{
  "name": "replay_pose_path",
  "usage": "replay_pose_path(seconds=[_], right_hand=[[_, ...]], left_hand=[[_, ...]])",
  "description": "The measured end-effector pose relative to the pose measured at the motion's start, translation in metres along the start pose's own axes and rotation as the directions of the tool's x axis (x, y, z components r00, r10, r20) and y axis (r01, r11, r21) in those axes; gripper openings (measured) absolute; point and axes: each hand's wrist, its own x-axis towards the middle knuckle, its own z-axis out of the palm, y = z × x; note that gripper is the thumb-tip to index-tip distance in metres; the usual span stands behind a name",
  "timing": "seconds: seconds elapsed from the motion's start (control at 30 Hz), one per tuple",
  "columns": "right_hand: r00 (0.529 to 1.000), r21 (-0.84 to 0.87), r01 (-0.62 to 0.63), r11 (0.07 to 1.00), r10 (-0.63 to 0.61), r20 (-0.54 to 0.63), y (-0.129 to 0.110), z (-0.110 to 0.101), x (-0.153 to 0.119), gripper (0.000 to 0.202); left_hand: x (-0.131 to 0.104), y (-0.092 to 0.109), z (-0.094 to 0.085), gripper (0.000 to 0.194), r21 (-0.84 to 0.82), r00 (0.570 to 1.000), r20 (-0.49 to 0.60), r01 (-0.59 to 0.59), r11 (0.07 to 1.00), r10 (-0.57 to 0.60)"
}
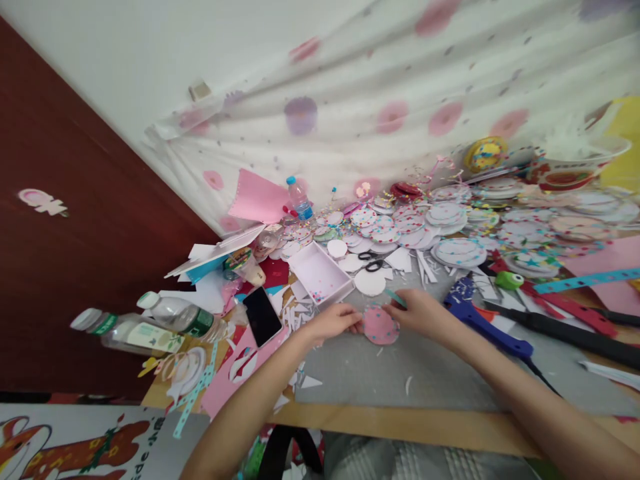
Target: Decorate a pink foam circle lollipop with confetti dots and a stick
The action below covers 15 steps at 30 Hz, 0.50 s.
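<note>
A round pink paper disc (381, 327) with small coloured dots round its edge sits between my hands, just over the grey mat. My left hand (336, 321) pinches the disc's left edge. In my right hand (417, 312), closed at the disc's upper right, is a thin teal stick-like tool (395, 297); its lower end is hidden by the fingers. Just beyond my left hand, a white open box (320, 270) has small pink and blue dots on its floor. A plain white paper disc (370, 282) and black-handled scissors (374, 265) lie behind the pink disc.
Piles of dotted paper discs (385, 230) line the back by the curtain. On the right are a blue glue gun (493, 327) and a black-handled tool (565, 333). A phone (263, 317), paper scraps and plastic bottles (175, 312) crowd the left.
</note>
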Motion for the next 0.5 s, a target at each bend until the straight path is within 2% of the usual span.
replay_pose_path(seconds=[0.13, 0.23, 0.3, 0.37, 0.43, 0.5], right_hand=[[1.000, -0.039, -0.004, 0.999, 0.004, -0.006, 0.000, -0.020, -0.010, 0.034], [0.995, -0.033, 0.035, 0.999, -0.038, -0.095, -0.005, -0.037, -0.014, 0.028], [0.981, 0.023, 0.127, 0.992, -0.122, -0.152, -0.014, -0.045, -0.013, 0.029], [0.968, 0.125, 0.224, 0.967, -0.206, -0.141, -0.027, -0.046, -0.007, 0.032], [0.967, 0.258, 0.253, 0.932, -0.251, -0.042, -0.047, -0.039, -0.001, 0.035], [0.952, 0.380, 0.206, 0.902, -0.274, 0.136, -0.071, -0.025, 0.004, 0.035]], left_hand=[[-0.027, -0.008, -0.009, 0.022, 0.098, 0.989, -0.145, -0.014, 0.995, 0.028], [-0.058, -0.019, -0.036, 0.019, 0.191, 0.944, -0.329, 0.033, 0.981, 0.033], [-0.077, -0.028, -0.063, 0.016, 0.257, 0.860, -0.509, 0.113, 0.960, 0.035], [-0.090, -0.036, -0.094, 0.017, 0.312, 0.739, -0.673, 0.237, 0.920, 0.038], [-0.096, -0.044, -0.120, 0.026, 0.335, 0.633, -0.774, 0.390, 0.858, 0.015], [-0.095, -0.049, -0.138, 0.035, 0.327, 0.564, -0.826, 0.522, 0.788, -0.031]])
